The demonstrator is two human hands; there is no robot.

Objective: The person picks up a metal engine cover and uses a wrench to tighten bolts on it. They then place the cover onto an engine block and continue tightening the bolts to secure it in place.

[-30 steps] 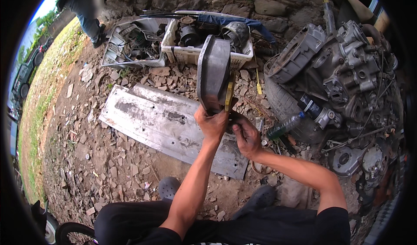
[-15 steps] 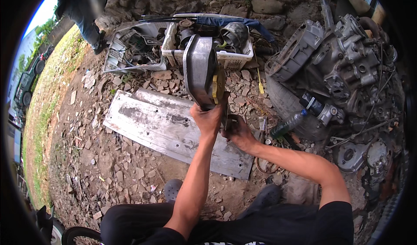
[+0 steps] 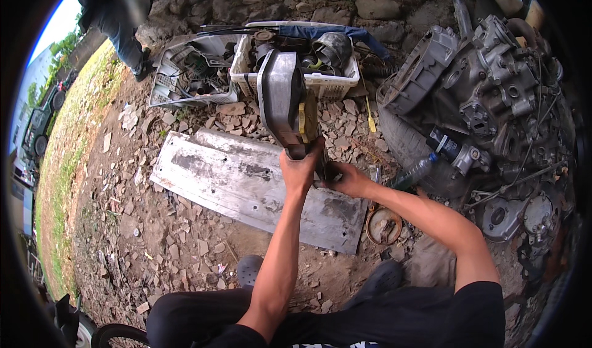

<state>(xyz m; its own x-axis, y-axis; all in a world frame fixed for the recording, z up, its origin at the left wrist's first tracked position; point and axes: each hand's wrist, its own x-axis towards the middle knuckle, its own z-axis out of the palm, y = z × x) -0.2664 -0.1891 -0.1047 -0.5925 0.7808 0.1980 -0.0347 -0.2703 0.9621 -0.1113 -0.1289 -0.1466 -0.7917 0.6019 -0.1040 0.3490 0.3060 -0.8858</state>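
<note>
My left hand is closed round the lower end of a grey metal housing, holding it up on edge over the ground. The housing is deep and rounded, with a flat rim along its left side. A yellow piece sticks out on its right side, just above my fingers. My right hand is closed at the housing's lower right, fingers curled against a dark part of it; its fingertips are partly hidden. Beneath both hands lies a long, stained metal sheet on the dirt.
Two crates, one grey and one white, hold used parts by a stone wall. Greasy engine castings are piled at right. A green bottle and round metal piece lie near my right arm. Another person stands far left.
Both hands and the housing remain together, with my right hand shifted slightly rightward. The round metal piece beneath my right forearm is now more exposed.
</note>
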